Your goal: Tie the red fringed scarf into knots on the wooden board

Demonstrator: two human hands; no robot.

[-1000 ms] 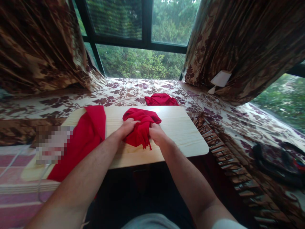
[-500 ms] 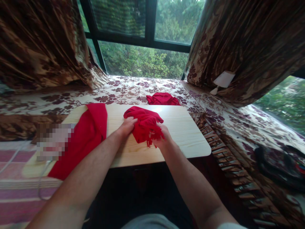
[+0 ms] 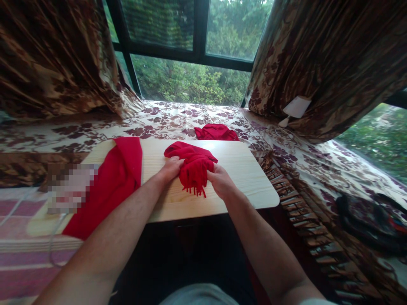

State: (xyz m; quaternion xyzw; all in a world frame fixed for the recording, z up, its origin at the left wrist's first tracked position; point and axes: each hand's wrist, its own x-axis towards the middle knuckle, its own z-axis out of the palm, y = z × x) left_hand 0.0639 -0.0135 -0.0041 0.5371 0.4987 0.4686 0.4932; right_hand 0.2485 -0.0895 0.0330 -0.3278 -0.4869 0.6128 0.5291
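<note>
A bunched red scarf (image 3: 195,167) with a fringed end lies over the middle of the pale wooden table (image 3: 243,178). My left hand (image 3: 172,168) grips its left side, the thumb on top of the cloth. On the other side my right hand (image 3: 220,180) pinches the scarf's right edge beside the fringe. The fringe hangs toward me between the two hands. Both hands are closed on the cloth, and the fingertips beneath are hidden. Another piece of red cloth (image 3: 111,186), spread long and folded over at its top, covers the table's left part.
More red cloth (image 3: 218,132) lies on the floral-covered ledge (image 3: 171,120) behind the table. A blurred-out item (image 3: 71,188) sits at the table's left end, with a pale cable below it. To the right are a white lamp (image 3: 297,106) and a black bag (image 3: 365,224).
My right hand has drawn slightly outward and now holds the scarf's edge more plainly. The fringe has come together and hangs straighter. My left hand has stayed nearly in place.
</note>
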